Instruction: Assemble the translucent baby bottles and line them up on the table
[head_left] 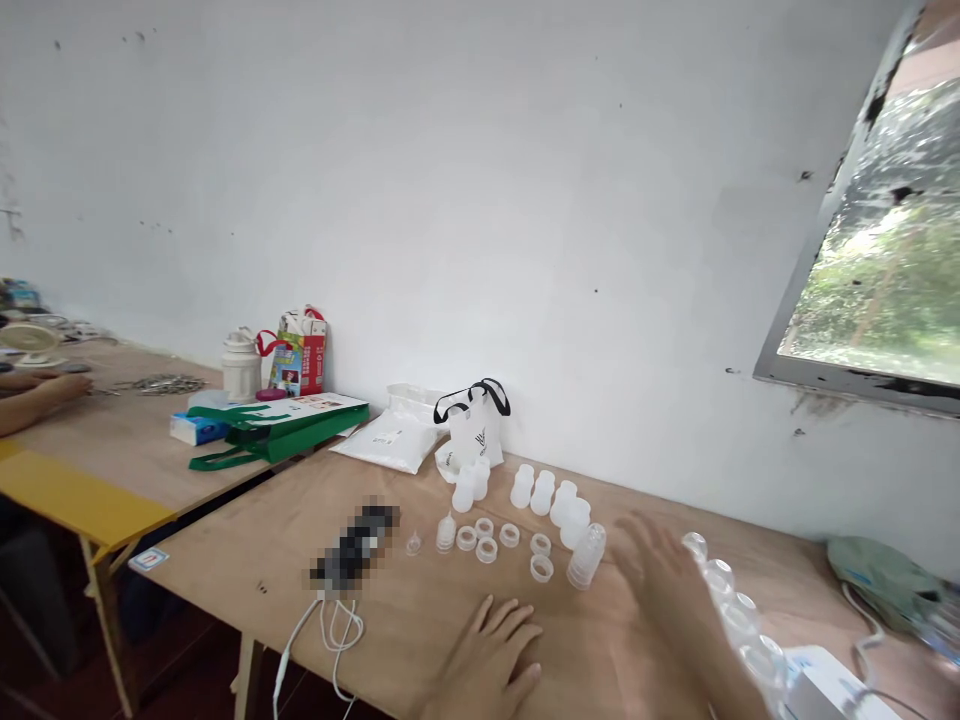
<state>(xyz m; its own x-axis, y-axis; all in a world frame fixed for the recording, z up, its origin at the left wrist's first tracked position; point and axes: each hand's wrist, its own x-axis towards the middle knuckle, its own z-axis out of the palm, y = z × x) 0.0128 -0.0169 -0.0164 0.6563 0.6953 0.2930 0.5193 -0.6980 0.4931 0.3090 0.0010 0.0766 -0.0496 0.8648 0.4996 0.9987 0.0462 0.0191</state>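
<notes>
Near the front edge of the plywood table, my left hand is lying flat, palm down, fingers spread apart and holding nothing. My right hand is further in, toward the right side of the table. It's smeared by blur, but the fingers look apart too and I can't see anything gripped in them.

Closest thing to it is the stack of clear cups, just beside my fingertips on the left. It's thin see-through plastic, ribbed-looking where the rims nest, and it's lying tilted on its side rather than standing. On the other side of that hand a row of clear cups runs toward the right front corner, with glossy rims, partly hidden behind my wrist.

Left of the stack sit the ring caps, short frosted plastic hoops scattered apart around the middle of the table, plus a cone-tipped nozzle standing upright. Behind them, toward the wall edge, the small white bottles stand in a loose cluster, milky and matte with rounded shoulders.

Further left is a dark gadget, blurred out, with a white cable looping over the front edge. At the back edge there's a white bag with black handles and a flat white pouch, soft and slightly shiny.
</notes>
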